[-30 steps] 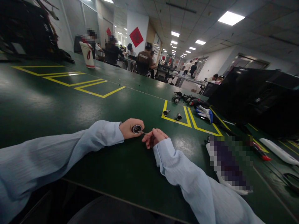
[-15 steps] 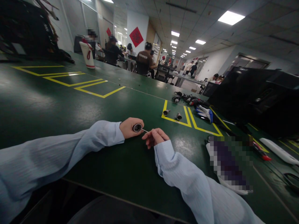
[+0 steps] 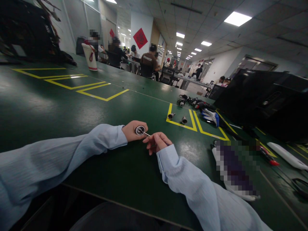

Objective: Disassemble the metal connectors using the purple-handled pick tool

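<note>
My left hand (image 3: pixel 132 130) rests on the green table (image 3: pixel 72 109) and is closed round a small round metal connector (image 3: pixel 140 130), its open end facing me. My right hand (image 3: pixel 157 142) pinches a thin tool with a metal tip (image 3: pixel 146 133), and the tip touches the face of the connector. Both forearms in light blue sleeves lie on the table.
Two small metal connectors (image 3: pixel 171 115) (image 3: pixel 184 120) stand in a yellow-lined box. Further connectors and cables (image 3: pixel 190 101) and a white and blue glove (image 3: pixel 209 115) lie behind. A black case (image 3: pixel 264 102) is at the right, a paper cup (image 3: pixel 89 56) far left. People sit at distant tables.
My right hand has shifted slightly left and the tool tip stays at the connector's face. The connector has turned a little in my left hand.
</note>
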{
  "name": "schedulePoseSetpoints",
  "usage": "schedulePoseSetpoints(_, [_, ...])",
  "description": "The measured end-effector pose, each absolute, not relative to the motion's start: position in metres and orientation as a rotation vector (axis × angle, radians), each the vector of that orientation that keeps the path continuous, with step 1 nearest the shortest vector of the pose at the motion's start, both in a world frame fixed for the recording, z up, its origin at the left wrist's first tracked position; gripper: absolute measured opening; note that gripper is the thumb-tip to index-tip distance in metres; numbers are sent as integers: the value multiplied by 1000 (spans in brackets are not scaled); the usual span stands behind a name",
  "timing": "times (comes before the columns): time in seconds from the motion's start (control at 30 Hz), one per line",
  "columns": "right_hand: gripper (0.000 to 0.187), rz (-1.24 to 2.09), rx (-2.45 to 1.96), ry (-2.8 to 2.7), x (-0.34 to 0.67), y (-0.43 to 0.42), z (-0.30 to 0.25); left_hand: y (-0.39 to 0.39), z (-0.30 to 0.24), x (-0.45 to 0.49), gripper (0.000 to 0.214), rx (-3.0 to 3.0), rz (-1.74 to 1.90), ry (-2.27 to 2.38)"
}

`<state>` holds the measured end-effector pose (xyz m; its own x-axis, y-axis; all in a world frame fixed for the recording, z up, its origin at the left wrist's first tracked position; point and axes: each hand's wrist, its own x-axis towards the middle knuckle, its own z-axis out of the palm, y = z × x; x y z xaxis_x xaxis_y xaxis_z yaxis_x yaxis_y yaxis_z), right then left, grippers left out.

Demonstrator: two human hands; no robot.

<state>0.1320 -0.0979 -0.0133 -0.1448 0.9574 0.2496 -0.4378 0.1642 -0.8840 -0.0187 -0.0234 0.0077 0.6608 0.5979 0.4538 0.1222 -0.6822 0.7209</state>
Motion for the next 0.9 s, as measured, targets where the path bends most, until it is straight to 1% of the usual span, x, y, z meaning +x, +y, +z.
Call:
schedulePoseSetpoints(0.23, [26,1341,-646,-1120,131,-99,-11,-24,8,-18,19,2212,936,593])
schedulePoseSetpoints(0.47, [26,1281,-714,-1106,132,-99,-12,-27,6,-17,17,2512,959,697])
schedulePoseSetpoints(0.67, [26,1444,-600,-1075,136,-93,-15,-26,4,-19,14,2384,938,683])
schedulePoseSetpoints(0.9, [25,1532,-549,-1039,138,-91,-12,-24,2,-21,14,2249,928,657])
